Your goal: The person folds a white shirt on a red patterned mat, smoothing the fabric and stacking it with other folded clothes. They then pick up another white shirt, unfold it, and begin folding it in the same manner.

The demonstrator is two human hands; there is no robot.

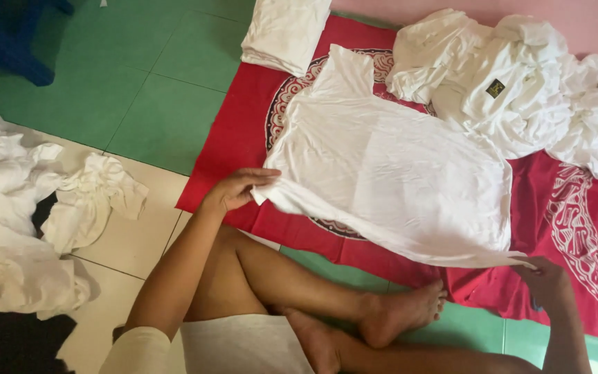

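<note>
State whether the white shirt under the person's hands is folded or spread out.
Partly folded: the white shirt lies flat on the red cloth, sides apparently turned in.

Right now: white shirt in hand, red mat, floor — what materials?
White shirt: thin, matte knit fabric, likely cotton; it drapes limp. Red mat: flat woven cloth with printed white pattern. Floor: smooth green and cream tiles, probably ceramic, with visible grout lines.

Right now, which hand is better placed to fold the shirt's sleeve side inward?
Probably the left hand: it already pinches the white T-shirt at its sleeve-side edge. The right hand holds the far bottom corner.
</note>
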